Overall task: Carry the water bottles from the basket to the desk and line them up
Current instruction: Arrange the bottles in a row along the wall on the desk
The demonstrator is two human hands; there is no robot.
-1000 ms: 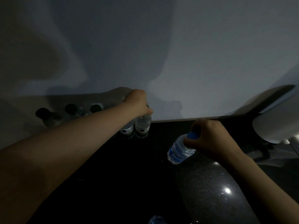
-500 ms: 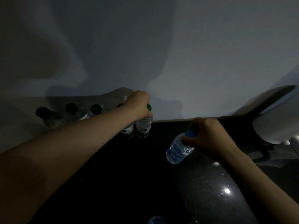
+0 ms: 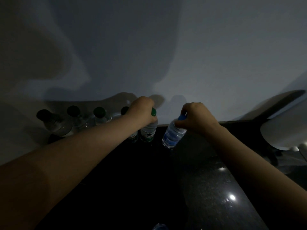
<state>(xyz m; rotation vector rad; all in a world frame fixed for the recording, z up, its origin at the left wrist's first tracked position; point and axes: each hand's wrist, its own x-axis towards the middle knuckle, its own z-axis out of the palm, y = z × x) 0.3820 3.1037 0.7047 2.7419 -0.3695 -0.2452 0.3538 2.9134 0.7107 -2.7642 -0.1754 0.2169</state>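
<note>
Dim scene, dark tabletop against a pale wall. Left hand reaching forward, closed around the neck of a green-capped bottle, green cap poking out beside the knuckles; bottle upright at the far edge of the tabletop, near the wall. Right hand clamped on the neck of a blue-capped bottle, blue cap showing between the fingers; bottle tilted, top leaning right, base low over or on the tabletop, contact impossible to tell in the dark. Hands apart, one bottle each, blue-capped bottle just right of the green-capped one with a small gap between. Left of the held green-capped bottle, a row of four more dark-capped bottles lined up along the wall, the nearest partly hidden behind the left hand. At the bottom edge, the top of another clear bottle, mostly cut off. On the right, a white rounded object, unclear what. Bright light spots reflected on the speckled tabletop surface at lower right.
</note>
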